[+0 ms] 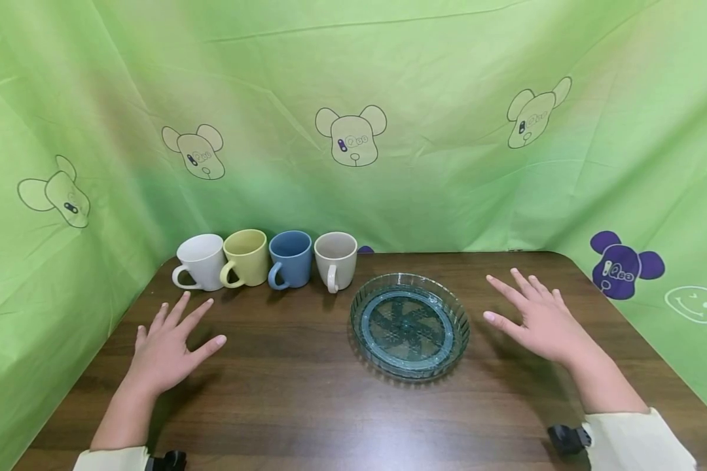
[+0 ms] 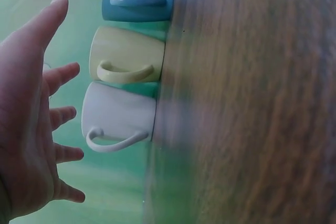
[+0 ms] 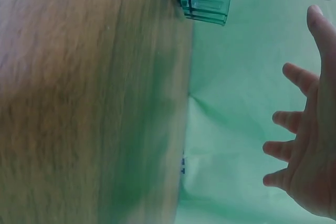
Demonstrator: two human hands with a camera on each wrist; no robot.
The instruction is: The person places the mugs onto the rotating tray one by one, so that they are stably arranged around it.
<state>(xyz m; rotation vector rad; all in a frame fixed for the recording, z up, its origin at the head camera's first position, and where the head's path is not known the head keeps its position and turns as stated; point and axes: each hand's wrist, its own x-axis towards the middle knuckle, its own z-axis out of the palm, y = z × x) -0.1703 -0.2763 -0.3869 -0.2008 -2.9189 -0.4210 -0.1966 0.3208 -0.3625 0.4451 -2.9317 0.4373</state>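
My left hand (image 1: 163,356) hovers over the table's left side, fingers spread and holding nothing, nearest to the white mug (image 1: 203,263). Beside that mug stand a yellow mug (image 1: 247,258), a blue mug (image 1: 291,260) and a light grey mug (image 1: 337,258), all upright in a row at the back. The grey one's handle faces the front; the other handles point front-left. A round, ribbed, blue-green glass dish (image 1: 410,373) sits right of centre. To the right of the dish, my right hand (image 1: 542,322) is raised above the table with spread fingers and nothing in its grasp.
The brown wooden table (image 1: 306,418) has rounded back corners. A green cloth (image 1: 436,183) with printed bear heads hangs behind and along both sides, close to the table's edges. Dark wrist devices (image 1: 568,439) sit at both sleeve cuffs.
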